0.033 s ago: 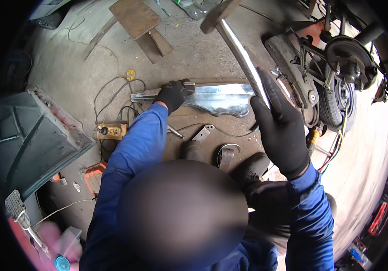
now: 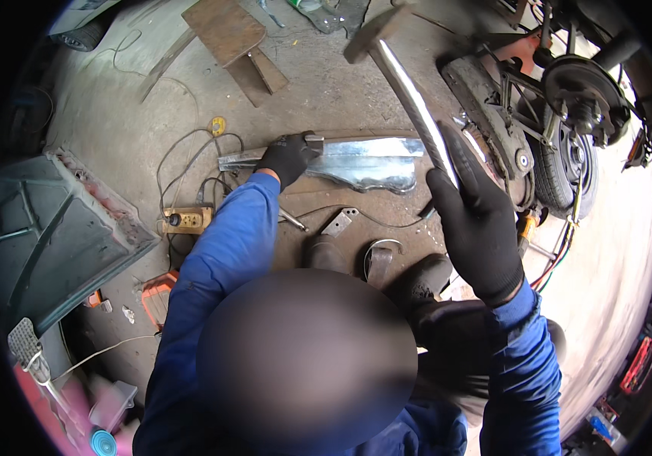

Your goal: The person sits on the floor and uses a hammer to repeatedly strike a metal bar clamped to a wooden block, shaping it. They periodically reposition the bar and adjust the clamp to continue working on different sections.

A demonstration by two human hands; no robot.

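A hammer (image 2: 409, 90) with a shiny metal handle is raised in my right hand (image 2: 480, 220), black-gloved and closed around the lower handle. The hammer's head is blurred and points away from me. On the floor ahead lies a long, bent silver sheet-metal panel (image 2: 368, 163) with a wavy near edge. My left hand (image 2: 286, 161), also in a black glove, is closed on a small metal block (image 2: 314, 143) over the panel's left part. Its fingers partly hide the block and the panel.
A drilled metal plate (image 2: 340, 222) and a curved metal strip (image 2: 380, 263) lie near my boots. Cables run to a yellow socket box (image 2: 189, 220). A large dark panel (image 2: 68, 220) stands left; a wheel (image 2: 569, 163) and axle parts are right. A wooden stool (image 2: 227, 30) is ahead.
My right hand and the hammer have shifted slightly to the right and downward. My left hand stays on the metal block at the panel.
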